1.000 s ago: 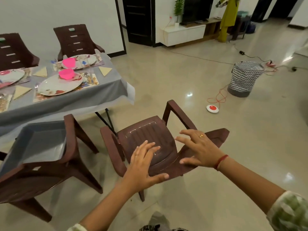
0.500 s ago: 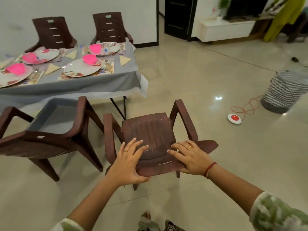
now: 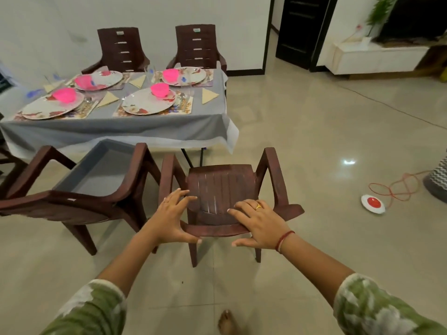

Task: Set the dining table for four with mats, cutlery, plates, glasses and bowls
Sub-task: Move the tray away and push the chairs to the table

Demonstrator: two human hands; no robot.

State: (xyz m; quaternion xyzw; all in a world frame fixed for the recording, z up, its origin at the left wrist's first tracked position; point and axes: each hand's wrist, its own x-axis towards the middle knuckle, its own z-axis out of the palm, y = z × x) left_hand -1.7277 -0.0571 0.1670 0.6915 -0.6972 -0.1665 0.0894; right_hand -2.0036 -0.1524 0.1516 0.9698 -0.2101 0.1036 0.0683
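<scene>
A brown plastic chair [image 3: 221, 187] stands in front of me with its seat facing the table. My left hand [image 3: 173, 218] and my right hand [image 3: 258, 222] hold the top of its backrest, fingers over the front and thumbs behind the rim. The grey-clothed table [image 3: 145, 126] carries four place settings. Each has a floral mat [image 3: 183, 110], a floral plate [image 3: 142, 105] and a pink bowl [image 3: 159, 89]. Folded napkins [image 3: 209, 95] and cutlery [image 3: 182, 100] lie beside them.
Another brown chair [image 3: 96, 201] stands to the left with the tablecloth draped on its seat. Two more chairs [image 3: 197, 45] stand behind the table by the wall. A red-and-white disc [image 3: 372, 203] with an orange cord and a patterned basket [image 3: 439, 182] are on the floor at right.
My hands came down from above the chair onto its backrest. The chair has turned square to the table, and my view has swung left toward the table.
</scene>
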